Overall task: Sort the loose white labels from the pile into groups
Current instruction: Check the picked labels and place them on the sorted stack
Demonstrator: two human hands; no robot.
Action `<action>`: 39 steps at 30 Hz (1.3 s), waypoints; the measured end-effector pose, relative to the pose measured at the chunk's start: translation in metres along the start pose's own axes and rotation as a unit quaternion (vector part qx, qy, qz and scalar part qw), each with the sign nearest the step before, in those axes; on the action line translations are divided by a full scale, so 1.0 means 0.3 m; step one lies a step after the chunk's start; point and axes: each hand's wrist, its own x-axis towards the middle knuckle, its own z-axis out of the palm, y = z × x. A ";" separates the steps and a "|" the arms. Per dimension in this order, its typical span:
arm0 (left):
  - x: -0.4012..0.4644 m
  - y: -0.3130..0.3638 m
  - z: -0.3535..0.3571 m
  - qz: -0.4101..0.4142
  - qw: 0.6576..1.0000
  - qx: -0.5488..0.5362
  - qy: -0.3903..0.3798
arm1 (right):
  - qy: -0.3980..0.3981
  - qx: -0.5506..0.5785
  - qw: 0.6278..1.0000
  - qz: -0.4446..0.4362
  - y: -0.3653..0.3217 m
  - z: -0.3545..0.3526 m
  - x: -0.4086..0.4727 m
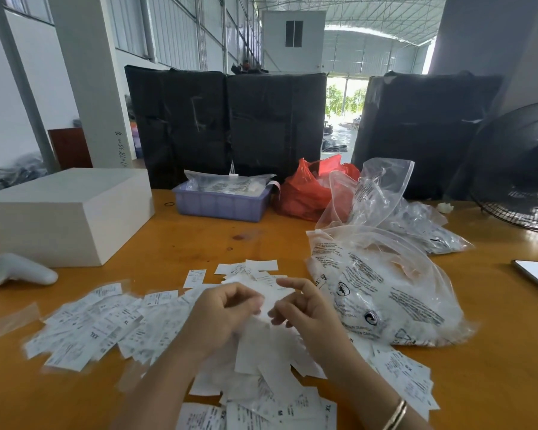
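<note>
Labels: bulk is still unsorted on the wooden table (180, 240). Largest mass, the loose pile (261, 377), is spread beneath and in front of both hands. A fanned spread (100, 324) with XL and XXL prints showing lies to its left; whether it counts as a sorted group cannot be told. A smaller stack (407, 380) sits to the right, beside the clear bag (382, 293). A few slips (249, 270) lie beyond the hands. 1 white label (272, 297) is pinched between the left hand (221, 315) and right hand (302, 308), fingers curled narrow on it. Progress is judged early; most remains.
</note>
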 end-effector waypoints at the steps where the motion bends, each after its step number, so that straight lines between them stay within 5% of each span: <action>1: 0.004 0.001 -0.007 -0.013 0.998 -0.022 0.052 | 0.025 -0.034 0.999 -0.004 0.008 0.001 0.004; 5: 0.018 -0.012 -0.043 -0.051 0.973 -0.130 0.185 | 0.043 -0.333 0.938 -0.084 0.039 0.016 0.017; 11: 0.025 -0.018 -0.043 -0.055 0.962 -0.166 0.211 | -0.016 -0.506 0.853 -0.128 0.075 0.059 0.023; 15: 0.027 -0.018 -0.030 -0.050 0.972 -0.140 0.183 | 0.039 -0.385 0.916 -0.103 0.061 0.065 0.033; 18: 0.022 -0.017 -0.018 -0.037 0.979 -0.130 0.149 | 0.097 -0.138 0.985 0.020 0.034 0.035 0.030; 21: 0.015 -0.015 -0.003 -0.025 0.987 -0.112 0.114 | 0.109 0.185 0.970 0.112 0.014 -0.009 0.026; 23: 0.011 -0.010 0.008 -0.018 0.990 -0.106 0.097 | 0.109 0.272 0.949 0.119 0.013 -0.025 0.027; 28: -0.003 0.001 0.035 -0.009 0.992 -0.112 0.065 | 0.136 0.269 0.951 0.073 0.035 -0.029 0.025; 32: -0.009 0.009 0.049 -0.008 0.991 -0.115 0.070 | 0.152 0.113 0.981 0.035 0.030 -0.015 0.010; 39: -0.013 0.014 0.053 -0.005 0.990 -0.131 0.052 | 0.043 0.028 0.998 -0.045 0.016 0.023 -0.015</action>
